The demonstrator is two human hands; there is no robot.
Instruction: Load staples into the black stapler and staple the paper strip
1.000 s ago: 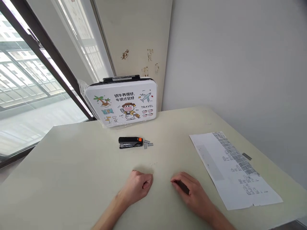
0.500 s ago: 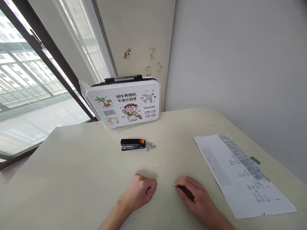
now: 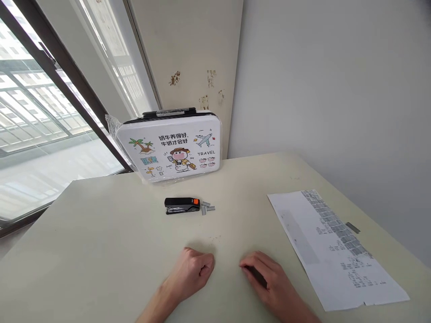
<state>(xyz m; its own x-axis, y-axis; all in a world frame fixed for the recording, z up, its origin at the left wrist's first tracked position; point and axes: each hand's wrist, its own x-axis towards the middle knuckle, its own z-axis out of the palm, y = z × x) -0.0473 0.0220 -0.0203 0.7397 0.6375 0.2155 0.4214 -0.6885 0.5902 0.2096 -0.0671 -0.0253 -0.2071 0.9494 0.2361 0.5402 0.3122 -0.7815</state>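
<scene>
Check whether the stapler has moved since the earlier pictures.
No. Judged against the white case behind it, the stapler lies where it did; only the view shifted.

We count two bare human grips: one left grip (image 3: 191, 272) and one right grip (image 3: 269, 282). On one pale greenish counter (image 3: 111, 242) we see one black stapler (image 3: 181, 204) with one orange button (image 3: 195, 202), three small grey metal staple strips (image 3: 210, 208), one flat dark grey strip (image 3: 353, 228), one white printed paper sheet (image 3: 330, 264) and one white hard-shell suitcase (image 3: 170, 150). The suitcase shows us one black handle (image 3: 170, 113), one printed aeroplane (image 3: 204, 140), two palm trees (image 3: 137, 141) and four small pink cartoon faces (image 3: 211, 159).
</scene>
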